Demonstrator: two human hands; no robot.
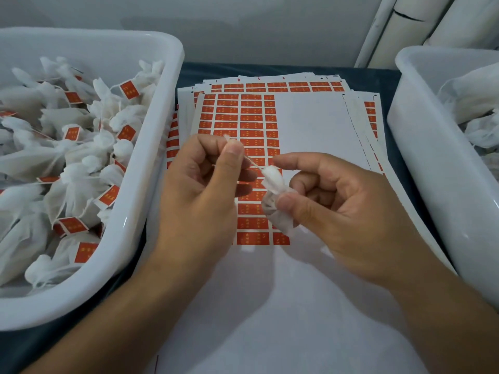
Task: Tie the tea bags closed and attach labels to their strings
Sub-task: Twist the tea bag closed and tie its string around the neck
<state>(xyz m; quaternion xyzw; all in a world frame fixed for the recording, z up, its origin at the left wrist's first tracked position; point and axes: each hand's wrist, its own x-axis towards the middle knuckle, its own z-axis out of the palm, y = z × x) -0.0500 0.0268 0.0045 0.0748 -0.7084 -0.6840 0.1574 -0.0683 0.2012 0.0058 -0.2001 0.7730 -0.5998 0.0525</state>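
A small white tea bag (pixel 274 184) hangs between my hands above the label sheets. My right hand (pixel 337 209) pinches its body between thumb and fingers. My left hand (pixel 199 190) pinches the bag's string (pixel 252 161) and holds it taut up and to the left. The string's frayed end (pixel 226 137) sticks out above my left fingertips. Under both hands lies a sheet of red labels (pixel 243 117), its right part bare white backing.
A white tub (pixel 151 184) on the left holds several tied tea bags with red labels (pixel 131 89). Another white tub (pixel 421 147) on the right holds white bags without labels. More label sheets (pixel 297 86) are stacked behind. A dark cloth covers the table.
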